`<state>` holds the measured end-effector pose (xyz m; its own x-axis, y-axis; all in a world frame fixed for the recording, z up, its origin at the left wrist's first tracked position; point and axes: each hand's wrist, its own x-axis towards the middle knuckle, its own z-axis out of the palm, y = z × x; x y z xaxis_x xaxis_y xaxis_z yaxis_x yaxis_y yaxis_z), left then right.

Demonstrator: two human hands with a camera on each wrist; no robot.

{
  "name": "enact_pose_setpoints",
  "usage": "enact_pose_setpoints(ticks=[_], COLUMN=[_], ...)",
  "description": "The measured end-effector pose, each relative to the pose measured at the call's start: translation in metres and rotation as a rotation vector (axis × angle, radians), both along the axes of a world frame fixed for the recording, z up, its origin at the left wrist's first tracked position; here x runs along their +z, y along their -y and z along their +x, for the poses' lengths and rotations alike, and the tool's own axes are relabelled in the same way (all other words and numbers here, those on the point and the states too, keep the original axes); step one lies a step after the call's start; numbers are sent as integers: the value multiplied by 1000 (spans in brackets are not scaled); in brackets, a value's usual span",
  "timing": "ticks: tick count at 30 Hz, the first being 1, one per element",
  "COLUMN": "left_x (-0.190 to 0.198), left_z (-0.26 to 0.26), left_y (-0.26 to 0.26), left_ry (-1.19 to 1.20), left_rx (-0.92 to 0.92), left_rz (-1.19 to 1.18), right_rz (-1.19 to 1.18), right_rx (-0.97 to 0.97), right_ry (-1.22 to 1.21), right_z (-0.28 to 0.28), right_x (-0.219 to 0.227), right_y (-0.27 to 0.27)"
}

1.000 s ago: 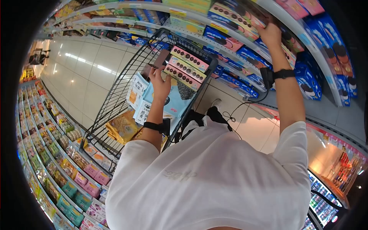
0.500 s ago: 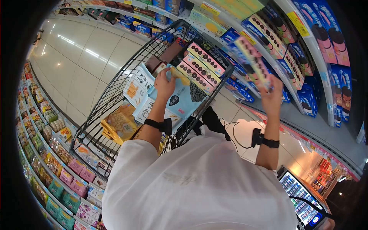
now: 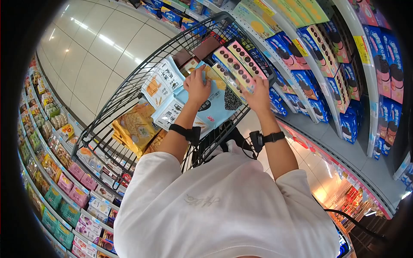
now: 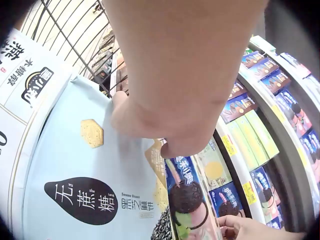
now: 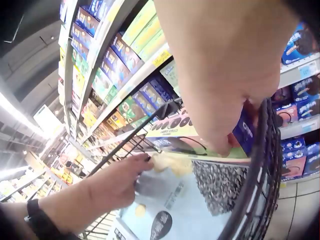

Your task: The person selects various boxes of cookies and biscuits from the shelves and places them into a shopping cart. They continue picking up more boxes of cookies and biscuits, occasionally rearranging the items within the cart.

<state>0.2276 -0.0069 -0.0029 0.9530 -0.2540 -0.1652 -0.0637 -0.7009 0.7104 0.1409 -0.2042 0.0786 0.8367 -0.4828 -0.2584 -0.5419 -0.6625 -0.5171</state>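
My right hand point(image 3: 258, 96) grips the near end of a long cookie box point(image 3: 232, 66) with a row of dark cookies printed on its side. It is over the cart's front corner, alongside other cookie boxes point(image 3: 247, 59). A light blue biscuit bag point(image 3: 220, 112) with a black sesame picture lies in front of them, partly covered by my arms. My left hand point(image 3: 198, 88) pinches the top edge of this bag, as the right wrist view also shows. In the left wrist view, a cookie box point(image 4: 187, 197) stands beside the bag.
The black wire cart point(image 3: 124, 79) also holds pale biscuit packs point(image 3: 162, 81), yellow bags point(image 3: 135, 127) and brown boxes point(image 3: 206, 47). Shelves of blue cookie boxes point(image 3: 352, 122) rise close on the right. Shelves of packaged snacks point(image 3: 64, 189) run along the left, beyond the tiled aisle point(image 3: 97, 51).
My right hand has brought a cookie box from the right-hand shelf leftward and down into the cart. My left hand has moved from beside the boxes onto the blue bag's edge.
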Motion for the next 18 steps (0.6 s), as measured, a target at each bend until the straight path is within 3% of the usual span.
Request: enact_pose_setpoints(ticks=[2,5,11,13,18], left_x=[1,2,5,-3,-6], left_z=[0,0,3,4,4], left_y=[1,3,27,32,37], left_ry=[-30,105,167,138,179], left_rx=[10,44,-78,-13,-21], left_rz=[6,-126,-251,-180,-151], right_rz=[-15,-51,-59,-75,-223], right_rx=[45,96,120,169,17], right_ry=[-14,-21,-20,88,327], right_z=[-17,-29,-26,-28,-35], right_x=[-9,-12,-5,1,37], right_y=[-8,-20,-24,-17,35])
